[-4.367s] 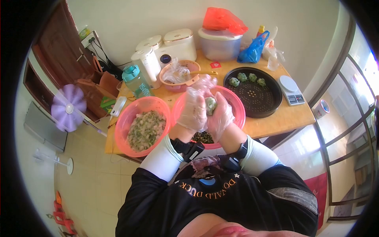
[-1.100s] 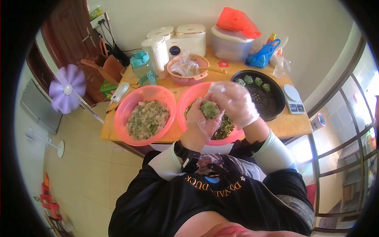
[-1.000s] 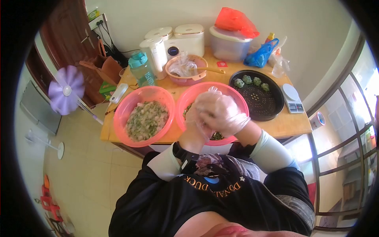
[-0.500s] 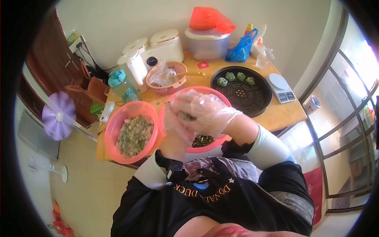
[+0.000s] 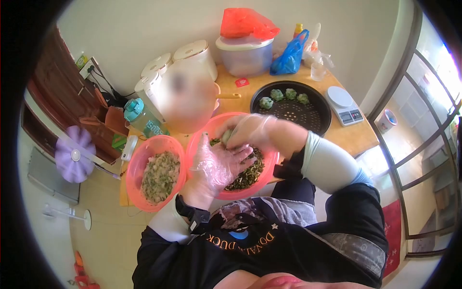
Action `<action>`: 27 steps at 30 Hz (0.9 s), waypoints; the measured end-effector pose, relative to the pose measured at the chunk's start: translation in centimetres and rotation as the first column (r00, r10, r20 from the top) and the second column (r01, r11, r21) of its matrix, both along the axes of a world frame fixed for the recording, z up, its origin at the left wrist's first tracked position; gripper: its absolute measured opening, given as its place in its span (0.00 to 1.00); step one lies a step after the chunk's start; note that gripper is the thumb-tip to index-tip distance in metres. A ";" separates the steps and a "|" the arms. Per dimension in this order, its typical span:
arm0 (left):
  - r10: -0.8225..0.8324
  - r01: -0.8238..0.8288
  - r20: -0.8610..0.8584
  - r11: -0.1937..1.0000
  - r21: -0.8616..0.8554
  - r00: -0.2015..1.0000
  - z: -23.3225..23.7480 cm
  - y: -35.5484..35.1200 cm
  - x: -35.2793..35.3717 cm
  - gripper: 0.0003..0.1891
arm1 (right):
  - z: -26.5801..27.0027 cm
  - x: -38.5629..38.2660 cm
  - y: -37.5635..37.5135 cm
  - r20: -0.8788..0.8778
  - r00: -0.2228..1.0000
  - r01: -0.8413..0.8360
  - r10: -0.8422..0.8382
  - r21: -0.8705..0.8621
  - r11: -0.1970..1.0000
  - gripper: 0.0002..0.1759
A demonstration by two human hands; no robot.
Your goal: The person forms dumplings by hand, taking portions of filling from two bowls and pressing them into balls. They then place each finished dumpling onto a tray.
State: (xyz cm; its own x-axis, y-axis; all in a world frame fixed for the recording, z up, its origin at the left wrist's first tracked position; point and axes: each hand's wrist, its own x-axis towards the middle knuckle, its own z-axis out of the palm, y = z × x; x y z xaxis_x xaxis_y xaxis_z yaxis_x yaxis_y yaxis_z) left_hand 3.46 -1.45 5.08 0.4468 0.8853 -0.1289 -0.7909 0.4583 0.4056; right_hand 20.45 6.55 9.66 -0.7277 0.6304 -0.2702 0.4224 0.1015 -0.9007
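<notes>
My left hand, in a clear plastic glove, is palm up with fingers spread, above the near-left side of a pink basin of dark chopped greens. My right hand, also gloved, is over the same basin with its fingers curled round a small pale-green ball, partly hidden. To the left sits another pink basin, containing a pale mixture with green bits. Several greenish balls lie along the far side of a black perforated steamer tray.
A white kitchen scale stands right of the tray. Behind are a lidded plastic tub, a blue bag and white appliances. A turquoise bottle stands at left. A blurred patch covers part of the table's far left.
My hands were cupped together over the basin and have come apart. The left has opened palm up; the right has drawn back with the ball. The view has shifted slightly.
</notes>
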 end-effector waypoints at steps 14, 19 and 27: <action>0.216 -0.186 -0.321 0.975 0.123 0.922 1.3 -2.0 -4.9 0.34 | -6.2 6.5 16.6 0.643 0.736 -0.148 -0.212 0.458 0.876 0.22; 0.359 -0.299 -0.328 0.929 0.220 0.874 0.8 -2.6 -5.7 0.35 | -12.1 3.2 18.1 0.795 0.578 -0.350 -0.184 0.445 0.824 0.14; 0.429 -0.379 -0.364 0.903 0.202 0.827 -0.1 -2.4 -6.9 0.34 | -12.5 5.6 16.3 0.592 0.792 -0.332 -0.151 0.624 0.708 0.24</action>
State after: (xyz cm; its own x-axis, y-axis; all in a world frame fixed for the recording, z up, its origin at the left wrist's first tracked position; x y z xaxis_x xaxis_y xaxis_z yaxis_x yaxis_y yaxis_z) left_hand -3.44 -3.85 4.97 -0.0196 0.9947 -0.1011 -0.6593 0.0631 0.7492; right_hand 26.03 22.87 -2.82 -0.6466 0.7424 -0.1755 0.7628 0.6299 -0.1460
